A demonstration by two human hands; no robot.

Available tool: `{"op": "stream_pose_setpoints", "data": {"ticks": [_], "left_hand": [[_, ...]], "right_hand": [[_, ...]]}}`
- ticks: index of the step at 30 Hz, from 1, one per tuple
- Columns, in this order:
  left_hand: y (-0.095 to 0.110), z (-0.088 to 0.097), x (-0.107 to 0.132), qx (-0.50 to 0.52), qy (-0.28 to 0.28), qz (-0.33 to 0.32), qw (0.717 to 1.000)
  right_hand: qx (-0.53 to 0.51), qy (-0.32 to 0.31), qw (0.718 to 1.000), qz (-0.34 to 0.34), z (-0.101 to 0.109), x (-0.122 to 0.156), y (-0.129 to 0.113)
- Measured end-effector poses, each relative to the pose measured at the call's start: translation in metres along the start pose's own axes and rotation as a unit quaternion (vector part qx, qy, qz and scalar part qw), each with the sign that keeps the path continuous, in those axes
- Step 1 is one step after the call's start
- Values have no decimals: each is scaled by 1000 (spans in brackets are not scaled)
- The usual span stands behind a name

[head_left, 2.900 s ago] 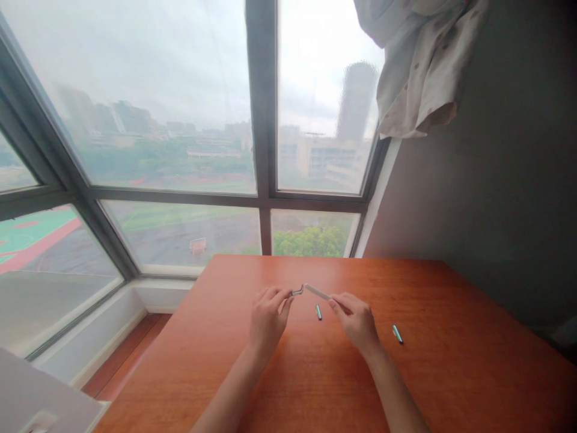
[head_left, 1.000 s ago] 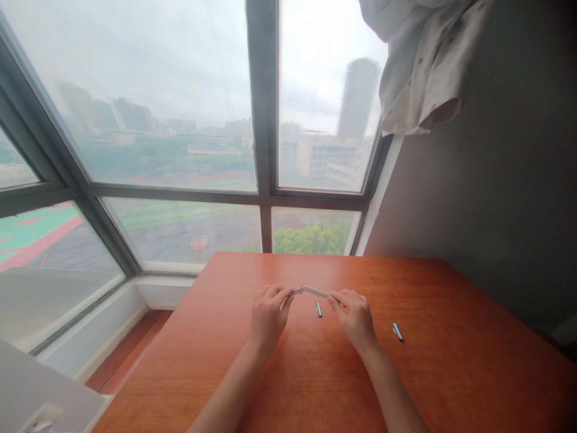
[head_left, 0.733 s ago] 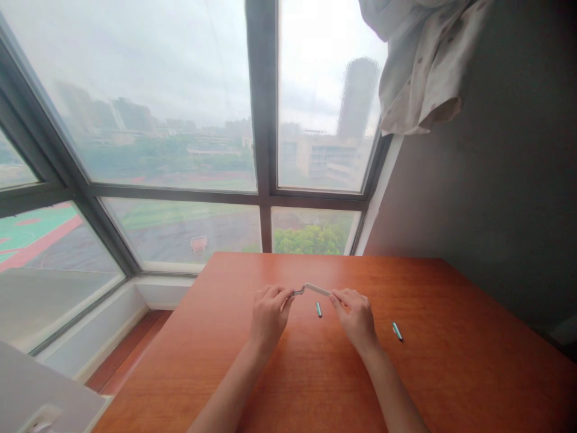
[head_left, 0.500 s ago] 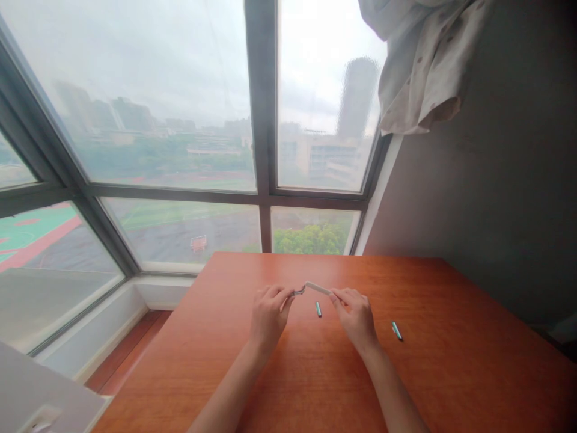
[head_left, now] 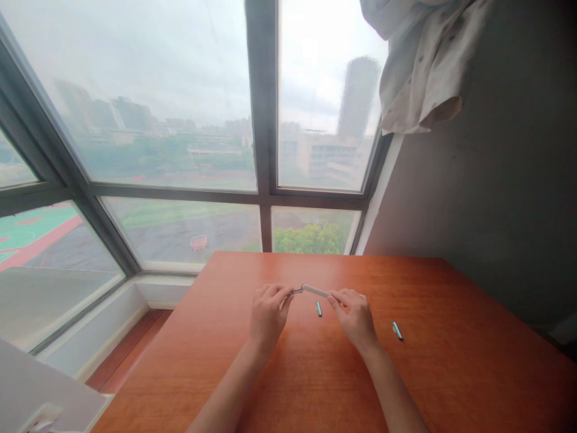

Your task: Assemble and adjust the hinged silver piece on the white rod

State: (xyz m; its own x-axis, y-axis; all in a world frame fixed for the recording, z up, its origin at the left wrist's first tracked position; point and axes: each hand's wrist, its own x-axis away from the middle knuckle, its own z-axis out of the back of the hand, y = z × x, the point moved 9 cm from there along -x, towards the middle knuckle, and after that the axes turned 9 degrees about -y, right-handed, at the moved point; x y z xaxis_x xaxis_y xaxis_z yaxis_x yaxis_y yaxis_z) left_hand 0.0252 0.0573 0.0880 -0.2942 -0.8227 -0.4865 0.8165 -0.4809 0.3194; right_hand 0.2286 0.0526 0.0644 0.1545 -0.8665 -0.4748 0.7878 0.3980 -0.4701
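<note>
My left hand (head_left: 269,313) is closed, thumb and fingertips pinching a small thin dark metallic piece (head_left: 298,291), which looks like part of a pen. My right hand (head_left: 354,314) pinches one end of a slim pale grey stick (head_left: 314,291). The stick slants up to the left, and its far end meets the tip of the metallic piece; whether they touch or one enters the other I cannot tell. Below the stick, a short teal tube (head_left: 318,308), like a pen barrel, lies on the table. Right of my right hand lies another teal piece (head_left: 396,330), like a pen cap with a clip.
Both hands are above a reddish-brown wooden table (head_left: 288,385). Large windows with dark frames (head_left: 265,120) rise behind its far edge. A pale spotted cloth (head_left: 424,72) hangs at the upper right, before a grey wall (head_left: 478,192).
The stick in my right hand has dipped slightly and moved left, so its end now meets the metallic piece. My left hand has hardly moved; the teal pieces lie where they were.
</note>
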Motion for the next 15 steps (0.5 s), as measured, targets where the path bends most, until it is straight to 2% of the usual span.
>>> {"op": "stream_pose_setpoints", "data": {"ticks": [7, 15], "left_hand": [[1, -2, 1, 5, -5, -7, 1000], [1, 1, 0, 3, 2, -2, 1000]], "right_hand": [[11, 13, 1000, -11, 1, 0, 4], [22, -7, 1000, 6, -2, 0, -2]]}}
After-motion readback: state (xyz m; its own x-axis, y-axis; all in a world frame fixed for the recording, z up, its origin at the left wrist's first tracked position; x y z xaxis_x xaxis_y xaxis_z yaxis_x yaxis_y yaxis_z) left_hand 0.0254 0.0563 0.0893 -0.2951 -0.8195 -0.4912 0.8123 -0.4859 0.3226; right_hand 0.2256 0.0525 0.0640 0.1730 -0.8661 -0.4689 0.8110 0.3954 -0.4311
